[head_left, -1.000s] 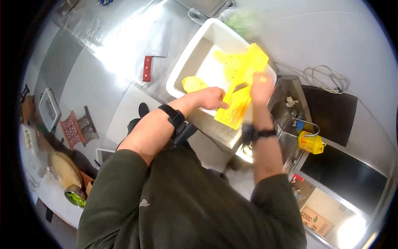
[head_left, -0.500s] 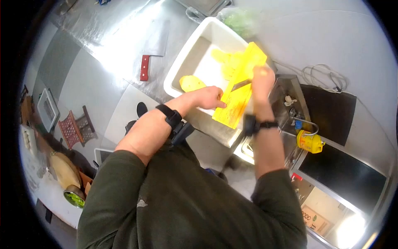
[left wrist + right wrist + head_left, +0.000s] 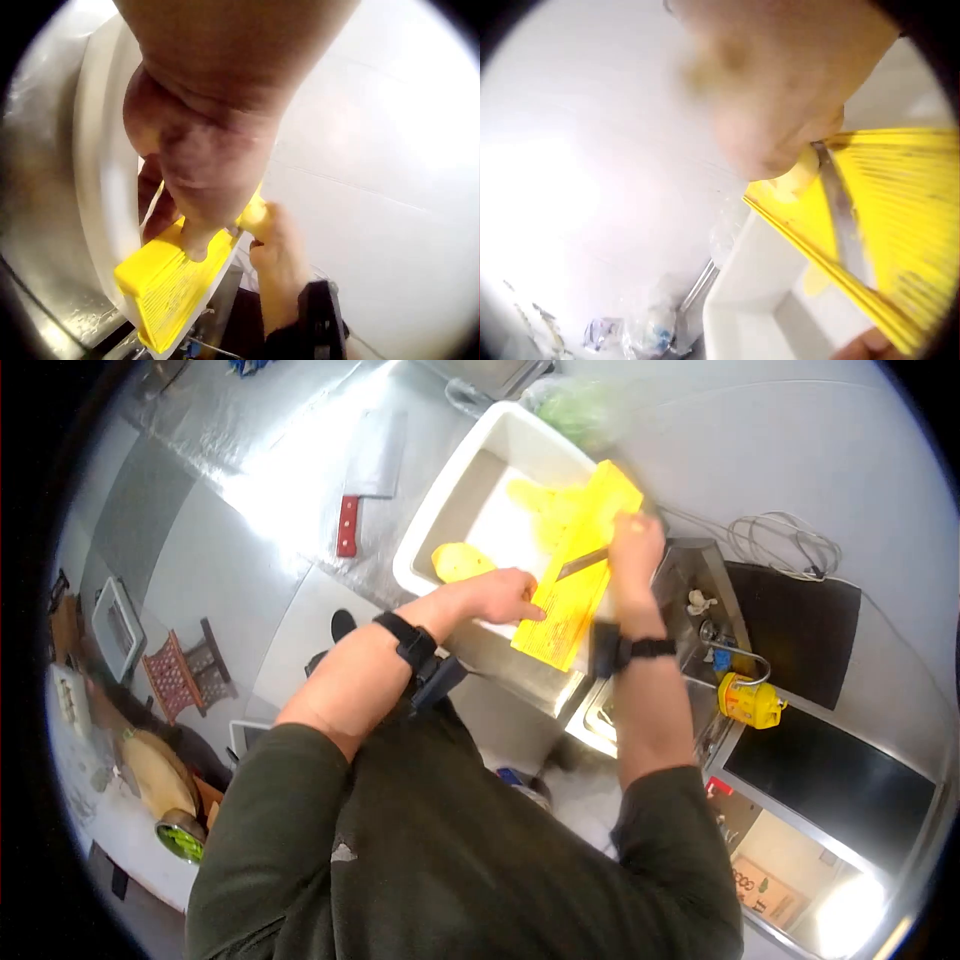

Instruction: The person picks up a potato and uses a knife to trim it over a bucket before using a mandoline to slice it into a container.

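Observation:
A yellow slicer board [image 3: 562,618] with a metal blade lies slanted across a white tub [image 3: 425,525]. My left hand [image 3: 505,597] grips its lower edge, thumb on top, as the left wrist view also shows on the ribbed end of the slicer [image 3: 169,292]. Farther up, my right hand [image 3: 635,550] is curled on the board beside the blade. In the right wrist view a pale yellow piece [image 3: 801,177] sticks out from under the fingers of the right hand [image 3: 780,97], against the slicer. Inside the tub are a peeled yellow lump [image 3: 460,562] and yellow slices [image 3: 540,505].
A cleaver with a red handle [image 3: 347,526] lies on the metal counter left of the tub. To the right are a sink [image 3: 705,585] with a faucet, a yellow container [image 3: 748,702] and coiled white cable [image 3: 790,545]. A plastic bag [image 3: 575,410] sits behind the tub.
My right hand has moved slightly up along the slicer, and the blade shows more clearly. The tub and slicer have shifted slightly left in view. My left hand keeps its grip.

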Available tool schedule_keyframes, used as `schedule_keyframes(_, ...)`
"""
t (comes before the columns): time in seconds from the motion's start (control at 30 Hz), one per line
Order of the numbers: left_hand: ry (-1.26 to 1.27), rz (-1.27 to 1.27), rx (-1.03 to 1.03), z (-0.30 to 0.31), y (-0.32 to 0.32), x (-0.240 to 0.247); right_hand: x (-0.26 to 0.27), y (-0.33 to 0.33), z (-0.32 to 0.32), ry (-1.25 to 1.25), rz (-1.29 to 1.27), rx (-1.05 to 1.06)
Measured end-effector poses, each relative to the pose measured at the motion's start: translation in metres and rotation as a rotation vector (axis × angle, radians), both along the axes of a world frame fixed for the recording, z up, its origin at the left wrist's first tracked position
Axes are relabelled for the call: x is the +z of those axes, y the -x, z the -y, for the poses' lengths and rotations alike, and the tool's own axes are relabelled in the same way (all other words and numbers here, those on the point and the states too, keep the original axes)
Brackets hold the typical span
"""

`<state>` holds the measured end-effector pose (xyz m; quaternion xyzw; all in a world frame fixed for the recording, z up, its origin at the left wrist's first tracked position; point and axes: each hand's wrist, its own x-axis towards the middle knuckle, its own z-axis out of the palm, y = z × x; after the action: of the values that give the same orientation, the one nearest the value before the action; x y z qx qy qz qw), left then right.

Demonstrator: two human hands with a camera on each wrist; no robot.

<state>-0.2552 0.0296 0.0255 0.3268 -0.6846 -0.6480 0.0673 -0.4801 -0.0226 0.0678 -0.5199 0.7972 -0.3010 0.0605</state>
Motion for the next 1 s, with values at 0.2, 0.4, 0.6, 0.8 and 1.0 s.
schedule_keyframes(0.2, 0.009, -0.011, 0.007, 0.000, -0.001, -0.001, 0.010, -0.045, -0.116, -0.015, -0.041, 0.037)
schedule_keyframes(0.4, -0.005, -0.009, -0.001, 0.000, 0.000, 0.000, 0.060, -0.050, -0.137, -0.184, -0.401, 0.543)
schedule_keyframes(0.6, 0.050, -0.021, 0.007, -0.001, 0.000, -0.005, 0.068, -0.051, -0.140, -0.480, -0.406, 0.545)
schedule_keyframes(0.8, -0.018, -0.024, 0.008, 0.000, 0.000, -0.004, 0.049, -0.059, -0.128, -0.258, -0.571, 0.511)
schedule_keyframes(1.0, -0.003, -0.024, 0.018, 0.001, -0.001, -0.004, 0.065, -0.058, -0.130, -0.307, -0.666, 0.694)
